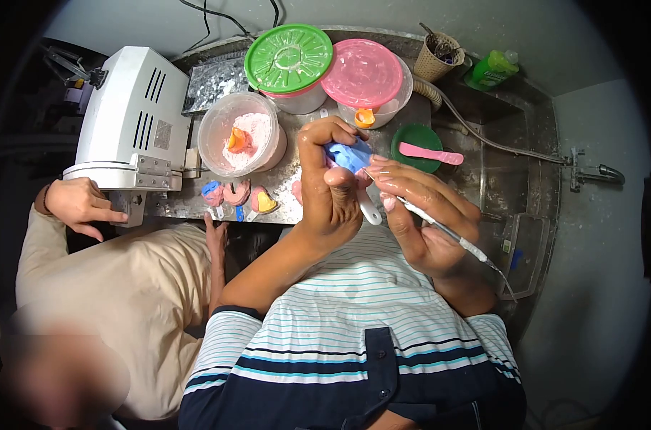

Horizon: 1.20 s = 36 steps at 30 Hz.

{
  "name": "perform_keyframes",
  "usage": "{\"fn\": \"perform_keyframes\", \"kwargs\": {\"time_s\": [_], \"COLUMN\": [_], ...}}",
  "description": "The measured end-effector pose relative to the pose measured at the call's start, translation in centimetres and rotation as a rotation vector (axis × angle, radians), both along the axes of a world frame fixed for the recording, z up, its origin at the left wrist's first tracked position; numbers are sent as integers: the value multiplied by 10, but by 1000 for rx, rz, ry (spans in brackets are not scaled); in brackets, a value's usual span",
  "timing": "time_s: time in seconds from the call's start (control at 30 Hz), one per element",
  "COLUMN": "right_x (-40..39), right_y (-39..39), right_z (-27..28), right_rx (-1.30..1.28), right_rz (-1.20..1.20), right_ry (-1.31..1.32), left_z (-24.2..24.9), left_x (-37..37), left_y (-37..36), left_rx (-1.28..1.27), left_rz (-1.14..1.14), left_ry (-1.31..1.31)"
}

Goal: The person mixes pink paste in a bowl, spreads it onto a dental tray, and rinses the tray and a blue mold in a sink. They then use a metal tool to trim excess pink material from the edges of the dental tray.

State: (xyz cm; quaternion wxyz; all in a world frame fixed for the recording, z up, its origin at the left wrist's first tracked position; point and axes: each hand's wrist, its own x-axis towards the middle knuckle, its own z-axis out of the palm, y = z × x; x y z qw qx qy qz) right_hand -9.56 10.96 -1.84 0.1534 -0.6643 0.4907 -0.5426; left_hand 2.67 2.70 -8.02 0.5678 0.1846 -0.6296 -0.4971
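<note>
My left hand (331, 197) is closed around a dental impression (350, 155) of blue and pink material, held up over the counter's front edge. A white tray handle (370, 208) sticks out below it. In my right hand (436, 222) is a thin dental carving tool (451, 235), its handle crusted with whitish material. The tool's upper end meets the impression's right side, though my fingers partly cover its tip. A small pink lump (389, 204) clings near my right thumb. Three more impressions (236, 193) with tray handles lie on the counter to the left.
A tub of pink powder (241, 132) holds an orange scoop. Behind stand green-lidded (290, 59) and pink-lidded (363, 73) tubs. A pink spatula (431, 153) rests across a green bowl (416, 136). At left, a co-worker's hand (82, 204) touches a white machine (128, 115). A tap (601, 174) is at right.
</note>
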Motion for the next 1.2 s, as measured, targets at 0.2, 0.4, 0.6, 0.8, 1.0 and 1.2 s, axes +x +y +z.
{"fn": "perform_keyframes", "kwargs": {"time_s": [0.2,0.4,0.6,0.8,1.0,1.2], "right_x": [2,1,-1,-3,-2,-3], "right_y": [1,2,-1,-2,1,1], "right_z": [-4,-9,-13,-14,-14,-14], "right_rx": [18,21,10,17,40,56], "right_rz": [-18,-19,-26,-33,-45,-70], "right_ry": [-31,-78,-91,-80,-127,-139], "left_z": [1,7,12,23,21,22], "left_x": [3,2,6,10,13,13], "left_y": [0,2,2,1,0,-4], "left_rx": [22,215,476,714,825,955], "left_rz": [-36,-122,-197,-224,-368,-373], "left_ry": [-2,56,120,147,293,352]}}
